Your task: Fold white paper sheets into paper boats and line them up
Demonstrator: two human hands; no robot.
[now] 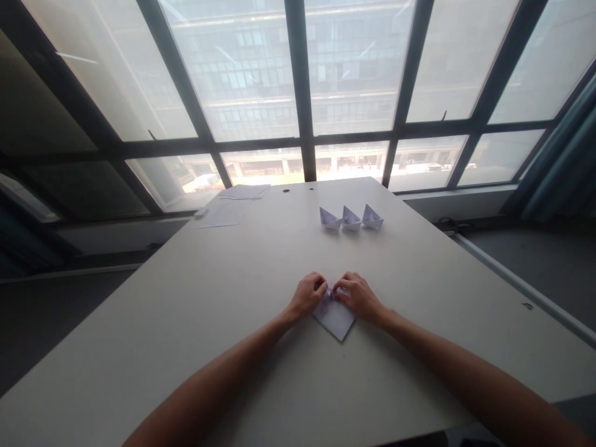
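A folded sheet of white paper [336, 320] lies on the table under both hands, one corner pointing toward me. My left hand [311, 293] pinches its far left edge, with thumb and fingers pressed together. At the far right edge, my right hand [356, 294] grips the paper between bent fingers and thumb. The two sets of fingertips are close together, and they hide part of the folds. Beyond my hands stand three folded paper boats, a left one [329, 220], a middle one [351, 220] and a right one [372, 218], side by side in a row.
Loose white sheets [223, 214] lie at the far left of the white table [186, 310], beside a small whitish item [201, 213]. Tall windows with a dark frame [305, 93] rise behind the far edge. Blue curtains [554, 155] hang at the right.
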